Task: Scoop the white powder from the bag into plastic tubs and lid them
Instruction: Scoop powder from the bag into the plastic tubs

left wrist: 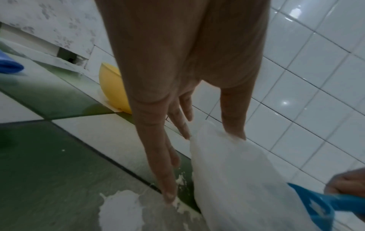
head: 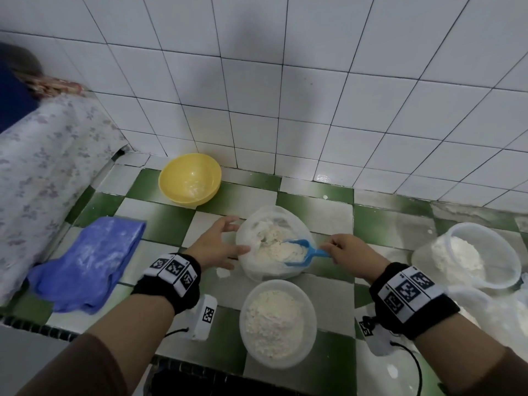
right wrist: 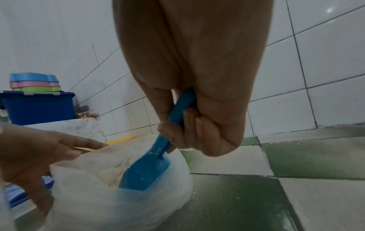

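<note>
A clear plastic bag (head: 258, 221) of white powder (head: 274, 248) stands open on the green-and-white tiled counter (head: 391, 224). My left hand (head: 225, 238) touches the bag's left side with straight, spread fingers; in the left wrist view the thumb (left wrist: 234, 125) lies on the bag (left wrist: 237, 171) at its rim. My right hand (head: 343, 248) grips the handle of a blue scoop (head: 300, 251). The scoop (right wrist: 144, 171) has its bowl sunk in the powder inside the bag (right wrist: 98, 206). In front of the bag stands a lidless plastic tub (head: 311, 318) heaped with powder. A second filled tub (head: 511, 252) stands at the right.
A yellow bowl (head: 190, 178) sits against the tiled wall behind the bag. A blue cloth (head: 85, 264) lies at the left beside a flowered cover (head: 43, 167). Spilled powder (left wrist: 120, 207) lies by my left fingertips. A blue box (right wrist: 37, 106) stands far left.
</note>
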